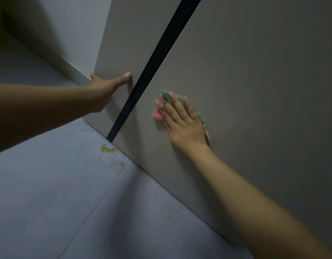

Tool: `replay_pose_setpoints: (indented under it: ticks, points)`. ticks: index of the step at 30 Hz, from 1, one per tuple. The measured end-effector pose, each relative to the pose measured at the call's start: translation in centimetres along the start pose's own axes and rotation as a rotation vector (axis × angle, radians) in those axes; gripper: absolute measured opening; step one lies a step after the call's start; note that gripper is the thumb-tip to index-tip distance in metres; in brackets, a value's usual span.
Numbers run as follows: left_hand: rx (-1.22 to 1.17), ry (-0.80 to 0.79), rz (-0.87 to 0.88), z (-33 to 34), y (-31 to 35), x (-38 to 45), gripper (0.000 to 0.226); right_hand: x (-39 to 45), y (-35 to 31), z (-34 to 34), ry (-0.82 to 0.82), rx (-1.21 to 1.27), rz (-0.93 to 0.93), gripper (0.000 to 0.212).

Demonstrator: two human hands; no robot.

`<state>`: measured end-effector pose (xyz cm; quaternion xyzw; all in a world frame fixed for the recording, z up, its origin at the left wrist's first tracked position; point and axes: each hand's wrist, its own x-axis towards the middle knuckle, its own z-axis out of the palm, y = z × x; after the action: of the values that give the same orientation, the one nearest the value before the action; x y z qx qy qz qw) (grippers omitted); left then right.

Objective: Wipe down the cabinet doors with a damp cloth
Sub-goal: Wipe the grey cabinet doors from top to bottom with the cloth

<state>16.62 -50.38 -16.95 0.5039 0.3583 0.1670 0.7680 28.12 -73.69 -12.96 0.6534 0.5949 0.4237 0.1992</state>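
Two grey cabinet doors fill the upper right, split by a black vertical strip [154, 58]. My right hand [182, 120] lies flat with straight fingers on the right door [255, 81], low down, pressing a pink and green cloth [157, 115] against it. Only the cloth's edges show around my fingers and palm. My left hand [107, 88] rests against the lower part of the narrower left door [127, 40], thumb stretched toward the black strip; its fingers are hidden behind the palm at the door's far edge.
A blue-grey tiled floor [58, 193] meets the cabinet base. A yellow stain [107, 148] and dark specks sit on the floor by the foot of the black strip. A pale wall with a skirting board [68, 62] runs off at the left.
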Motion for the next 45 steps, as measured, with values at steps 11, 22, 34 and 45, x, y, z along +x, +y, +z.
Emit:
replay_pose_setpoints:
  ticks: [11,22,34,45]
  points:
    - [-0.033,0.078,-0.024,2.3,0.2,-0.9,0.120,2.1,4.5,-2.7,0.240,-0.107,0.384,0.057]
    - [-0.025,0.053,-0.060,2.2,0.3,-1.3,0.132,-5.5,1.5,-0.1,-0.003,-0.046,0.021,0.073]
    - [0.048,0.184,-0.009,2.5,-0.4,-2.4,0.139,-1.9,-4.1,3.7,0.000,-0.015,-0.121,0.064]
    - [0.119,0.254,0.022,3.5,-1.3,-2.7,0.119,-6.4,-8.9,7.1,-0.426,0.083,-0.544,0.065]
